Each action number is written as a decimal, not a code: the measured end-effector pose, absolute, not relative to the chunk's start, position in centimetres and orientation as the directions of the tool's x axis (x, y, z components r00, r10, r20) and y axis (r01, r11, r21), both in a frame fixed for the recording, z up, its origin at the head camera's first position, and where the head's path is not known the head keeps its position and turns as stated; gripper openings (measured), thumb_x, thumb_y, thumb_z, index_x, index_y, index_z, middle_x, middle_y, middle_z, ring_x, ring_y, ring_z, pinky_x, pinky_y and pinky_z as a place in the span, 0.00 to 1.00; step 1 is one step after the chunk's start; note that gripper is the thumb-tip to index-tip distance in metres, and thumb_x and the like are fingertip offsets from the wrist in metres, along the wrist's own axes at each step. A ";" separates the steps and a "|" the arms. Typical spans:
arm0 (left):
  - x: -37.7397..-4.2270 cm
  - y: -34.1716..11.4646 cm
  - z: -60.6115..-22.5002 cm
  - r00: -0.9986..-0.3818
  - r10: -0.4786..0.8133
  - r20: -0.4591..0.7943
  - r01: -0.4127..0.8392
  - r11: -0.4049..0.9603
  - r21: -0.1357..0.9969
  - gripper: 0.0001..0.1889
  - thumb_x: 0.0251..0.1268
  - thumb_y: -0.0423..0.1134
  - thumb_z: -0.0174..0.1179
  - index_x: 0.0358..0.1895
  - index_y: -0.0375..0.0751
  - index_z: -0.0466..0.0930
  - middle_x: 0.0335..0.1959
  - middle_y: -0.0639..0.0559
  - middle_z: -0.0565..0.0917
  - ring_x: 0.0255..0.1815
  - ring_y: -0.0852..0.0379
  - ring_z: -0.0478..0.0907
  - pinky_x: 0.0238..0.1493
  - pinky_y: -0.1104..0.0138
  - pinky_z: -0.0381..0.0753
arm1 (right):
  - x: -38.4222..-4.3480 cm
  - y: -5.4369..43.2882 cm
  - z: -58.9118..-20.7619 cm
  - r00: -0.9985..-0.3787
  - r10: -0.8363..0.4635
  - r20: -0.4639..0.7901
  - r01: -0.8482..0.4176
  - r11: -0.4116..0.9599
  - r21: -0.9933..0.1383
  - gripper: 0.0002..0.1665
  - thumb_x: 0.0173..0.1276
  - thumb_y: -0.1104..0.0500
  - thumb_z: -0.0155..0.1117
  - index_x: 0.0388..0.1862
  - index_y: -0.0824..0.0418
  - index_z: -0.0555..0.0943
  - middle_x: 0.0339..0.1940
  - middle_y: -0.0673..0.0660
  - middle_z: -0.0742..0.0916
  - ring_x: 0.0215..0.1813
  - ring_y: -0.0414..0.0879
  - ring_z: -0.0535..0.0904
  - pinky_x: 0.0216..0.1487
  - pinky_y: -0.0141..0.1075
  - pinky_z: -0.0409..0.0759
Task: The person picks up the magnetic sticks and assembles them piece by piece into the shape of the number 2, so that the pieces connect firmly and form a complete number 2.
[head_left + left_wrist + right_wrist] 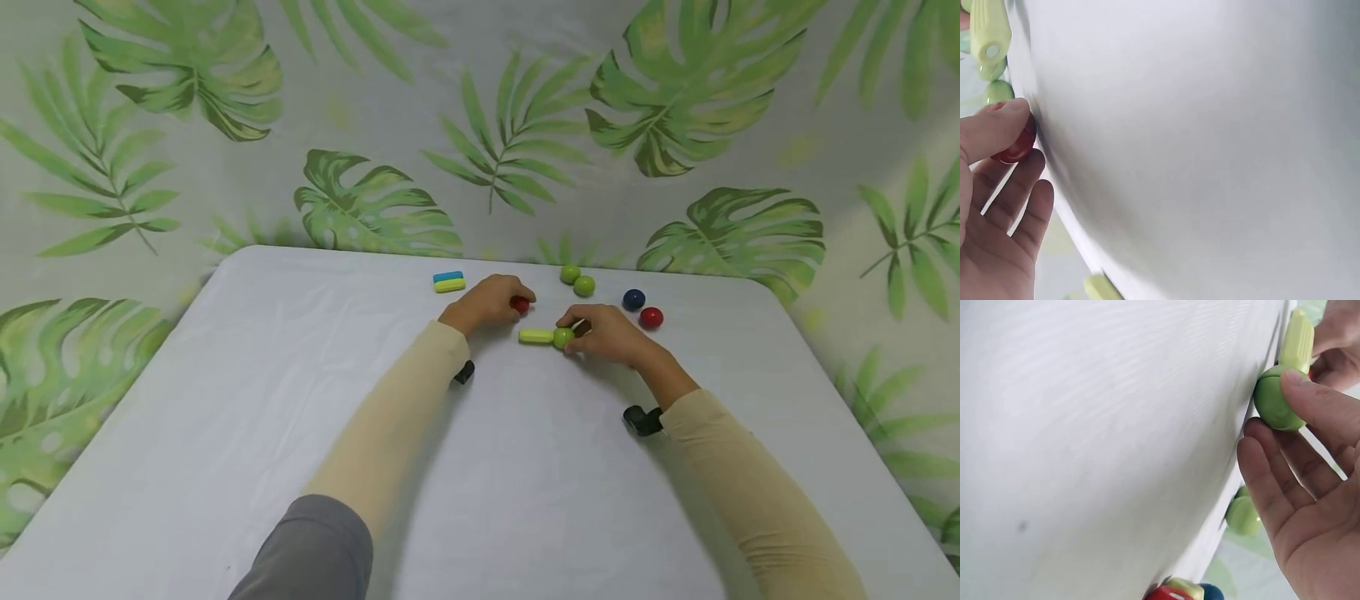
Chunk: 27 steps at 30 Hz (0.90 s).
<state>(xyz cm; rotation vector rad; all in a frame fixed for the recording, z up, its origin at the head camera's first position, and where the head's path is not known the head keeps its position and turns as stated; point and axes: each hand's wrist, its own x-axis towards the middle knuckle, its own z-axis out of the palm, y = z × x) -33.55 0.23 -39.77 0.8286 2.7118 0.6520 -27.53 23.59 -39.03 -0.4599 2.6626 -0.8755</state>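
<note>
My left hand [491,302] pinches a glossy red ball [1019,140] between thumb and fingers, low over the white table. To its right, my right hand [609,335] holds a green ball [1272,403] with the thumb on its near side and the fingers behind. A ribbed yellow-green rod [536,336] extends from that green ball towards the left hand, its end touching the ball. The rod's free end shows a small round metal dot in the left wrist view and points towards the red ball, a short gap apart.
Behind the left hand lie a blue rod [447,276] and another yellow-green rod [450,285], side by side. Two green balls [584,286] sit near the table's back edge. Right of them are a dark blue ball [633,299] and a second red ball [652,317]. A leaf-patterned cloth hangs behind.
</note>
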 end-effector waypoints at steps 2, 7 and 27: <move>-33.4 -0.5 -39.6 -0.826 0.557 -0.086 0.449 0.743 0.496 0.21 0.67 0.36 0.61 0.64 0.49 0.79 0.61 0.50 0.81 0.59 0.53 0.74 0.66 0.62 0.73 | -27.6 23.4 -39.0 -0.901 -0.393 -0.183 -0.207 0.761 -0.615 0.20 0.62 0.62 0.72 0.54 0.57 0.82 0.56 0.59 0.86 0.57 0.53 0.82 0.53 0.43 0.83; -32.8 -2.4 -38.3 -0.831 0.555 -0.046 0.447 0.714 0.539 0.20 0.67 0.36 0.61 0.62 0.44 0.79 0.59 0.49 0.83 0.56 0.52 0.76 0.63 0.62 0.76 | -27.9 23.0 -38.9 -0.897 -0.405 -0.177 -0.228 0.767 -0.599 0.20 0.62 0.62 0.72 0.54 0.58 0.82 0.56 0.60 0.85 0.57 0.54 0.82 0.53 0.44 0.83; -24.8 -11.6 -37.7 -0.803 0.575 0.155 0.549 0.614 0.567 0.19 0.61 0.31 0.66 0.56 0.38 0.82 0.54 0.46 0.84 0.50 0.50 0.80 0.54 0.55 0.81 | -29.3 22.4 -38.4 -0.903 -0.402 -0.152 -0.244 0.770 -0.590 0.23 0.64 0.61 0.70 0.59 0.57 0.80 0.57 0.60 0.84 0.59 0.55 0.80 0.54 0.44 0.82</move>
